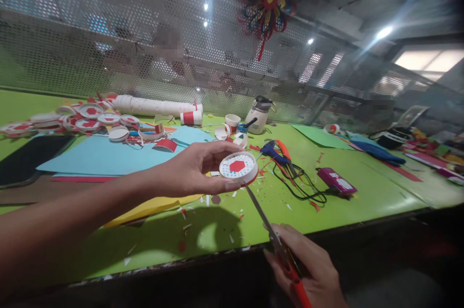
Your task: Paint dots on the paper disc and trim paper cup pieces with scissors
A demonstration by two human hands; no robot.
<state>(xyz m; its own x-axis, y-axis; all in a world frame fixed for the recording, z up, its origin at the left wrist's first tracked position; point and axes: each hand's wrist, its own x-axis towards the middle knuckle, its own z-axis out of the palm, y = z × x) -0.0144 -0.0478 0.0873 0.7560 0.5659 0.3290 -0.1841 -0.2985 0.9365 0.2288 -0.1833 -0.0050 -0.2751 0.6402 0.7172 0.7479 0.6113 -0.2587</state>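
Forearm first: our left arm reaches in from the lower left, stretched across the green desk, wrist level. Our left hand keeps a closed grip on a round white disc with a red hexagon at its centre, thumb under its near edge, fingers curled over the far side, holding it above the desk. Just below, the scissors slant up, their tip touching the disc's lower rim. Our right hand sits low at the desk's front edge, its grip closed around the orange handles.
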